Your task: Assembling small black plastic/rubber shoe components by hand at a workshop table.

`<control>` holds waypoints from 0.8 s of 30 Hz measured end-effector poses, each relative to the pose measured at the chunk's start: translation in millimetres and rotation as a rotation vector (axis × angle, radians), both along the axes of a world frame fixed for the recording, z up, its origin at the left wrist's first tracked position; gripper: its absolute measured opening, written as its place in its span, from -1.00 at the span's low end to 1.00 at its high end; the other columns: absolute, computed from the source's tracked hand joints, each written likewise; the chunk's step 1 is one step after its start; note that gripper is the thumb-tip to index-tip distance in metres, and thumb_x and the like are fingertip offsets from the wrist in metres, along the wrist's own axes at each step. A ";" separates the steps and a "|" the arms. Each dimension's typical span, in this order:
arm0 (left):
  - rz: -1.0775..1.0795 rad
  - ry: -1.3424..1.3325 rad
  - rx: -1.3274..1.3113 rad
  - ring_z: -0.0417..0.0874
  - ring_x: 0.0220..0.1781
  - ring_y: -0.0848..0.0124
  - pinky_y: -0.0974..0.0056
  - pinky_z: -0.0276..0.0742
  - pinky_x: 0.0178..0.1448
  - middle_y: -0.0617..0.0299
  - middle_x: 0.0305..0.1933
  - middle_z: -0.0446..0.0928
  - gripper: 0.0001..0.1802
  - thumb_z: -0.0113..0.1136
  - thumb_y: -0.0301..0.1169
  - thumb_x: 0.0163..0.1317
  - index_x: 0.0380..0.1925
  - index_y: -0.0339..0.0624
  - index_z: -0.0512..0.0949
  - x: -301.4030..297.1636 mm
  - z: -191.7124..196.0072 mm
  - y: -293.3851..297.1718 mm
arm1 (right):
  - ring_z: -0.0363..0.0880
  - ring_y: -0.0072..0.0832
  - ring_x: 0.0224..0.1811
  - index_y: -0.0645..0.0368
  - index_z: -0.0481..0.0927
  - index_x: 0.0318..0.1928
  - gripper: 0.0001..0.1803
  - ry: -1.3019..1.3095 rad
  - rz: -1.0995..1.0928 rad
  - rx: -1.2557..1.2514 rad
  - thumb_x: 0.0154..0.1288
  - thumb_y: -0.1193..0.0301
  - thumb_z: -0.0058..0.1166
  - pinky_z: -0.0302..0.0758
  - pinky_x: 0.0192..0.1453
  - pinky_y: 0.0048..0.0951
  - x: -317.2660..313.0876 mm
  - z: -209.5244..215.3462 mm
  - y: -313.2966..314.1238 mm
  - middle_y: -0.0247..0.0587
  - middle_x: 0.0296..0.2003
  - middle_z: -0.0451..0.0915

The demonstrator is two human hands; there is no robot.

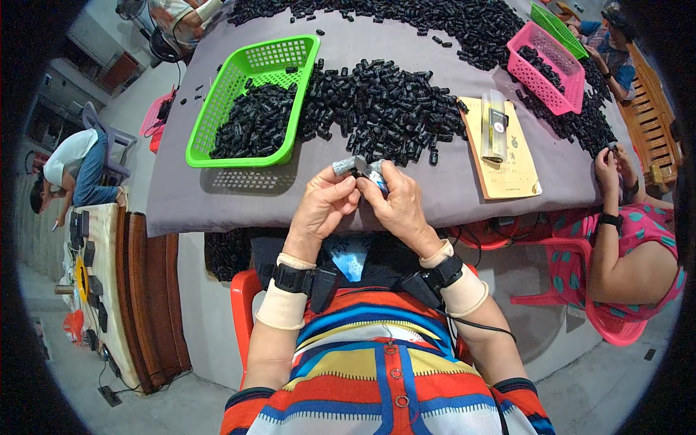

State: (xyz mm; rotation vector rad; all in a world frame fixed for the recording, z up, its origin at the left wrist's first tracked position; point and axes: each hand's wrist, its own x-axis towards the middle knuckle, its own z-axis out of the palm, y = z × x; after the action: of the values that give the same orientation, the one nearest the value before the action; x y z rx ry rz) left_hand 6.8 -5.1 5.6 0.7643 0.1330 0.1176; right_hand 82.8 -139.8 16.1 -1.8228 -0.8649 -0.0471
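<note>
The person in the striped top sits facing a worktop draped in grey cloth, both hands raised close together over its near edge. The fingers of the left hand pinch a small black piece, the index finger wearing a grey speckled wrap. The right hand meets it from 3 o'clock, thumb and fingers closed on that same piece, beside a blue-and-white patch whose nature I can't make out from here.

Taking the hands as the dial's centre, a loose pile of black pieces spreads at 12 o'clock. At 10 sits a green basket, partly filled with more. Towards 2 lies a yellow booklet with a slim clear packet on it; beyond, a pink basket.
</note>
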 end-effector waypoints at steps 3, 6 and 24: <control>0.096 0.126 -0.063 0.49 -0.49 0.56 0.52 0.39 -0.55 0.26 -0.40 0.51 -0.78 0.07 -0.53 0.21 -0.11 -0.24 0.47 0.1 4.4 -4.0 | 0.47 -0.07 -0.54 0.20 0.32 -0.49 -0.69 0.023 -0.002 0.003 0.13 0.27 0.11 0.31 -0.52 -0.19 -0.3 1.4 -0.5 -0.07 -0.58 0.44; 0.038 0.087 -0.025 0.51 -0.48 0.54 0.50 0.42 -0.51 0.28 -0.40 0.50 -0.78 0.04 -0.51 0.24 -0.10 -0.22 0.47 0.3 1.5 -1.5 | 0.46 -0.08 -0.55 0.20 0.32 -0.49 -0.70 0.032 -0.005 0.007 0.15 0.27 0.10 0.31 -0.53 -0.20 0.1 1.9 -1.3 -0.07 -0.59 0.44; 0.053 0.047 -0.130 0.51 -0.46 0.52 0.48 0.44 -0.44 0.24 -0.35 0.52 -0.64 0.02 -0.55 0.22 0.05 -0.21 0.40 -2.4 -9.2 3.9 | 0.48 -0.12 -0.55 0.18 0.42 -0.49 -0.76 -0.138 0.104 -0.022 0.19 0.30 0.05 0.34 -0.54 -0.21 -1.8 2.9 -2.5 -0.13 -0.57 0.46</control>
State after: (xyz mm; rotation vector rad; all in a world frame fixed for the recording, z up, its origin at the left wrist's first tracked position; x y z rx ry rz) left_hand 4.4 -1.3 -3.6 0.6343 0.2037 0.1401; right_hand 80.9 -142.3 18.9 -1.8079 -1.0597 -0.0982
